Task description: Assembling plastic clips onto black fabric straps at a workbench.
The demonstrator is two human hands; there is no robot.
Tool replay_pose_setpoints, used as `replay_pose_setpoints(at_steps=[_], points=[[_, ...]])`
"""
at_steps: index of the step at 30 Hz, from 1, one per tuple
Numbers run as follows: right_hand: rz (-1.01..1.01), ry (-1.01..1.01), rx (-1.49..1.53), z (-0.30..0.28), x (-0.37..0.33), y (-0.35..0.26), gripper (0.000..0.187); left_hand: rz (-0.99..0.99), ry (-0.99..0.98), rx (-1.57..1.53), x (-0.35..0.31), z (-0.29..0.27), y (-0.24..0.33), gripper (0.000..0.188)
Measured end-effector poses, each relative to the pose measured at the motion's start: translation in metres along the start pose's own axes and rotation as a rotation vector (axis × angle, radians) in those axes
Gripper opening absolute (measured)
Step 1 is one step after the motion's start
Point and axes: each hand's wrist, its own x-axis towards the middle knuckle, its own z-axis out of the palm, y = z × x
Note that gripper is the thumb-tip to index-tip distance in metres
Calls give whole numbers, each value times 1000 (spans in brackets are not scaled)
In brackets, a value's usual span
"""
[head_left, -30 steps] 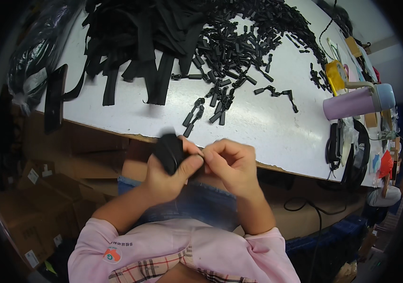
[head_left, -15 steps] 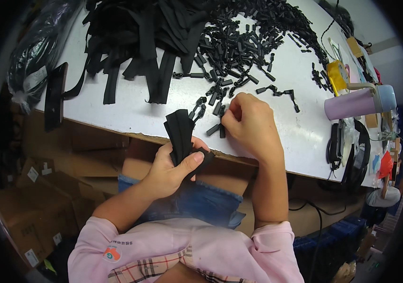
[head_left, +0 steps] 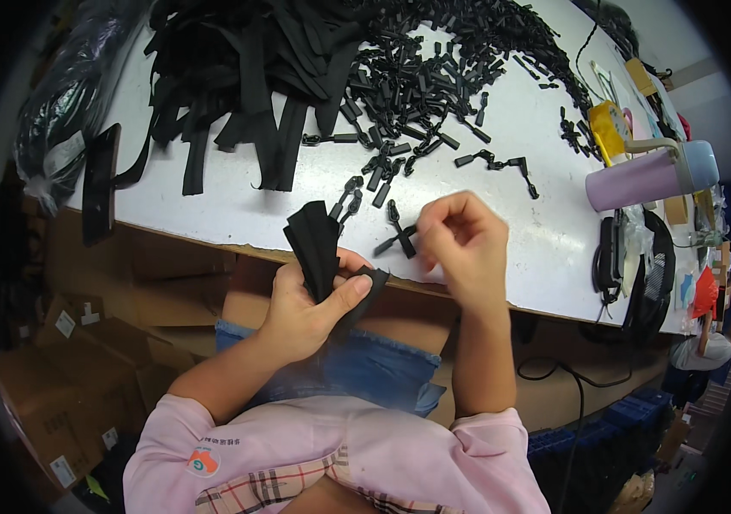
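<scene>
My left hand (head_left: 307, 310) is closed round a small bundle of black zipper tapes (head_left: 314, 244), just in front of the table edge. Their ends fan upward, and another end juts out past my thumb. Over the edge of the white tabletop, my right hand (head_left: 470, 244) has its fingers curled into a pinch; what they hold, if anything, is hidden. Beside those fingertips lie a couple of crossed black zipper sliders (head_left: 398, 233) with long pulls. More sliders (head_left: 352, 197) lie just beyond the bundle's tips.
A big heap of zipper sliders (head_left: 417, 81) spreads across the far table, with a pile of black tapes (head_left: 245, 68) to its left. A dark phone-like slab (head_left: 101, 184) lies at the left edge. Rightward stand a lilac bottle (head_left: 635, 182) and a yellow tape roll (head_left: 609, 133).
My right hand has drawn back slightly to the right and nearer to me, uncovering the crossed sliders. My left hand keeps hold of the tapes, nearly in place.
</scene>
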Motion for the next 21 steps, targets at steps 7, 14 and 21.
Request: replay_pose_setpoints(at_steps=[7, 14, 21], points=[[-237, -19, -10, 27, -30, 10, 10, 205, 61, 55, 3, 5, 4, 10], [-558, -23, -306, 28, -30, 10, 12, 259, 24, 87, 4, -2, -3, 10], [-531, 55, -247, 37, -35, 11, 13, 297, 176, -119, 1, 7, -1, 15]])
